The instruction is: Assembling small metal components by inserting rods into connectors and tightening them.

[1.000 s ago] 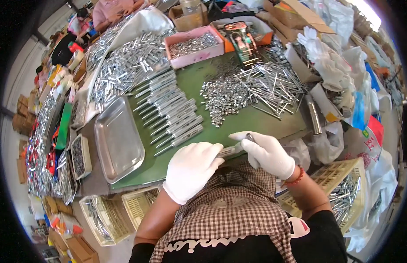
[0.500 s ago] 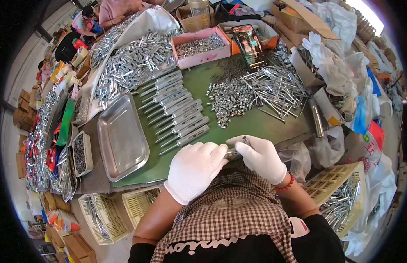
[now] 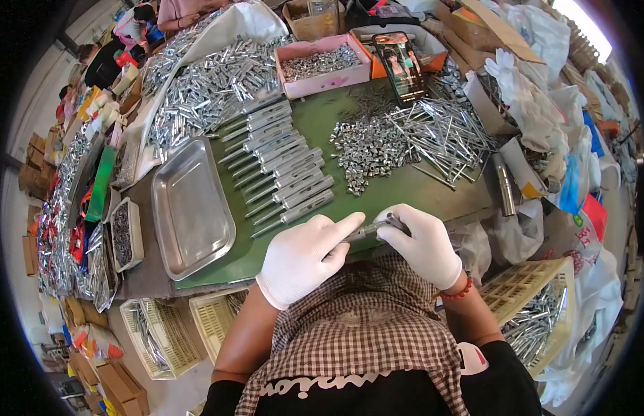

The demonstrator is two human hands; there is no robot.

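Observation:
My two hands, in white knit gloves, meet in front of my checked apron at the bench's near edge. Between them lies a silver metal tube point(image 3: 365, 231), roughly level. My left hand point(image 3: 301, 258) grips its left end between thumb and fingers, with the index finger stretched along it. My right hand point(image 3: 424, 248) closes round the other end. A short dark metal piece point(image 3: 398, 222) sticks out between the right thumb and fingers; whether it joins the tube is hidden. Just beyond my left hand, a row of finished-looking metal tubes with pointed rods point(image 3: 287, 192) lies on the green bench top.
An empty steel tray point(image 3: 195, 208) sits left of the row. Beyond are a heap of metal sleeves point(image 3: 218, 93), a pink box of small parts point(image 3: 322, 66), loose nuts point(image 3: 370, 152), long pins point(image 3: 443, 139) and a propped phone point(image 3: 399, 68). Plastic crates point(image 3: 159, 340) stand below the bench.
My hands have drawn slightly apart, showing more of the tube. The left index finger has straightened, and the dark piece in my right hand has tilted. The view has shifted a little.

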